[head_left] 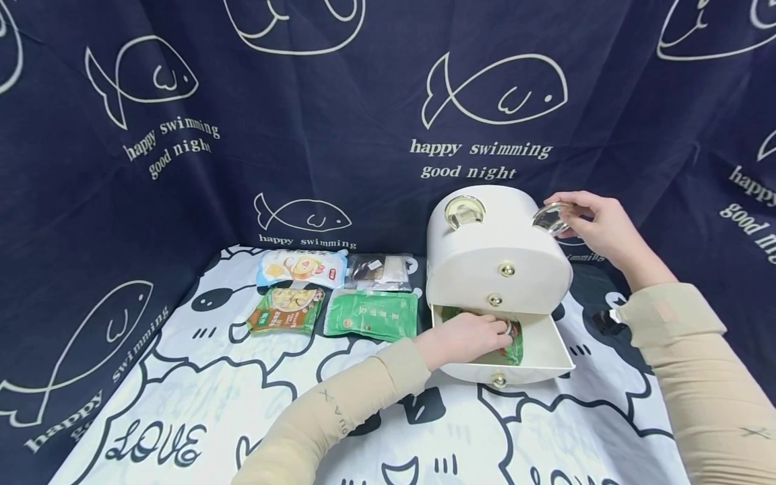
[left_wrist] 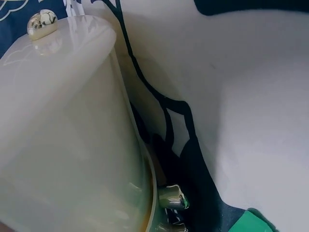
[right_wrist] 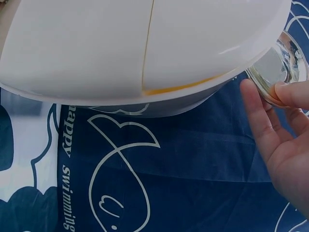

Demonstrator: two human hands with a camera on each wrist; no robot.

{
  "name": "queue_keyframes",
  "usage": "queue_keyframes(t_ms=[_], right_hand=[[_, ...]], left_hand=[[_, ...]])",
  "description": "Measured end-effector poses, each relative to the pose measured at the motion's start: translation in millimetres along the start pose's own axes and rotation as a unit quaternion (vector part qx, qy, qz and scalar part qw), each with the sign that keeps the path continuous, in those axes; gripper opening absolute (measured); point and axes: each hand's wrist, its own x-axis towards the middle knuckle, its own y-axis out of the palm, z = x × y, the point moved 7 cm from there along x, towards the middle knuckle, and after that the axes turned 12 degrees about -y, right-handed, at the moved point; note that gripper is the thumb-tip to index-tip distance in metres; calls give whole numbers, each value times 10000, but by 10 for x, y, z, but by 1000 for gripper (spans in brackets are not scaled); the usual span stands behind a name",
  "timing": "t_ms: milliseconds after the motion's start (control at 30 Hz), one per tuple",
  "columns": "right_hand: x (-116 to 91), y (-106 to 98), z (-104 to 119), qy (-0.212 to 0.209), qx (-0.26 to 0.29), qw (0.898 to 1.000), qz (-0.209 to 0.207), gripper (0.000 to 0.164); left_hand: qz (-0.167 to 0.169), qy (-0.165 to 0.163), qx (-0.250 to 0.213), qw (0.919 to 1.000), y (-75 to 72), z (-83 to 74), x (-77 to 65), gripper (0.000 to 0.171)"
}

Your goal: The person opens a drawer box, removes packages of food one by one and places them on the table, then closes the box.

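A white rounded drawer box (head_left: 485, 246) with two shiny gold round ears stands at the right of the table. Its bottom drawer (head_left: 548, 350) is pulled out. My left hand (head_left: 463, 337) reaches down into this drawer, over a green and red packet (head_left: 515, 350). Its fingertips are partly hidden, so whether they grip the packet cannot be told; the left wrist view does not show the hand. With thumb and fingers, my right hand (head_left: 591, 219) pinches the box's right ear (right_wrist: 275, 67), at the rim.
Left of the box lie a green packet (head_left: 372, 315), a green-brown food packet (head_left: 287, 310), a light blue and white packet (head_left: 303, 268) and a clear bag with dark contents (head_left: 378, 271). Gold knobs (head_left: 499, 380) stick out from the drawer fronts. A dark blue curtain (head_left: 376, 121) hangs behind.
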Motion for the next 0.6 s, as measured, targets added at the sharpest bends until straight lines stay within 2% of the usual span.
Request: queue_keyframes(t_ms=[267,600], right_hand=[[0,-3,2,-5,24,10000,-8,31],[-1,2,3,15,26,10000,-13,31]], left_hand=[[-212,-41,-41,9998,-108,28,-31,24],[-151,-301,52,9994,-191,84,-71,18]])
